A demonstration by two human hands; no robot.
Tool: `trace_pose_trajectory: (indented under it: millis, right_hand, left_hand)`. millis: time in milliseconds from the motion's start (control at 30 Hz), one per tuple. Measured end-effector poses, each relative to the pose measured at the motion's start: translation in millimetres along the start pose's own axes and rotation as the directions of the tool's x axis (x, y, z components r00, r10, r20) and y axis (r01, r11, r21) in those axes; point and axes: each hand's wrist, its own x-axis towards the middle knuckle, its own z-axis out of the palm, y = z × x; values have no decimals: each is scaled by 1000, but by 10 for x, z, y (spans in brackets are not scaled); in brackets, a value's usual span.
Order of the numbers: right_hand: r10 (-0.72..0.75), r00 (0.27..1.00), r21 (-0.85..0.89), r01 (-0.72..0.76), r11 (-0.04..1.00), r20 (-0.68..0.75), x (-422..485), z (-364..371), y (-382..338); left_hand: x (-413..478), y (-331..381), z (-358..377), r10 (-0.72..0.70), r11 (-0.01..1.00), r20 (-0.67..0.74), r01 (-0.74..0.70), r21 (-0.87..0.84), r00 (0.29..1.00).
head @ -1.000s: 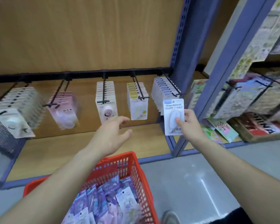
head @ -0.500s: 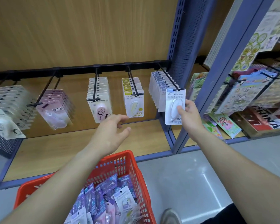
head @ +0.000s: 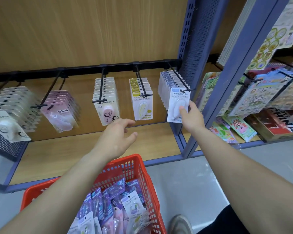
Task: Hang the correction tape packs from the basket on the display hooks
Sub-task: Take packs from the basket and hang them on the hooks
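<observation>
Pinched pack (head: 176, 100) at hook (head: 187, 90) tip with right hand (head: 191, 117); hole seemingly threaded. Held left hand (head: 116, 137) spread, empty, over basket (head: 135, 163), contents cut off.

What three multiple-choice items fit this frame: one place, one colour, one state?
1. Where is the blue-topped pack that the right hand pinches?
A. On the floor
B. At the tip of the rightmost hook on the black rail
C. Flat on the shelf board

2. What colour is the basket?
A. Blue
B. Black
C. Red

3. What state is the left hand in?
A. Open, holding nothing
B. Gripping a pack
C. Resting on the basket rim

Answers:
1. B, the hook's tip sits at the pack's hang hole.
2. C, its mesh walls are red.
3. A, its fingers are spread in the air above the basket.
</observation>
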Motion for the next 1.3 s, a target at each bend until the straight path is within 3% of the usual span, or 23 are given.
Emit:
trace_pose_trajectory:
  millis: [167,300,500,600,700,833,1033,1133,1200,1300]
  right_hand:
    - [158,984,-467,-105,878,76,-140,142,91]
    - [144,923,-622,119,774,356,-626,393,163]
    - [-11,706,-584,593,555,708,-1571,986,200]
    - [8,583,-503,694,515,812,-1849,1368,337]
    - [92,499,-465,703,538,862,-1961,1775,551]
    - [185,538,-530,606,594,823,-1940,2318,895]
    - [173,731,-642,430,635,660,-1795,2971,1292]
    - [175,762,-653,384,653,623,-1738,3094,1430]
    - [178,782,-679,376,630,598,-1726,3146,1505]
    - [207,776,-715,395,577,595,-1735,3194,1535]
  left_hand:
    - [-245,-168,-62,-59,998,31,59,15,998]
    - [-692,-527,-7,-120,987,155,101,127,981]
    - [-1426,-1348,271,-356,929,298,299,219,886]
    - [-1729,-1751,508,-448,892,337,387,235,828]
    - [-1989,-2103,715,-513,858,385,457,234,767]
    - [-2139,-2501,942,-569,822,394,518,237,722]
    - [-2016,-2995,1297,-610,789,375,577,209,698]
    - [-1896,-3127,1472,-635,766,346,622,162,691]
    - [-1842,-3186,1591,-674,719,363,684,123,643]
    - [-1876,-3188,1751,-639,759,418,618,206,646]
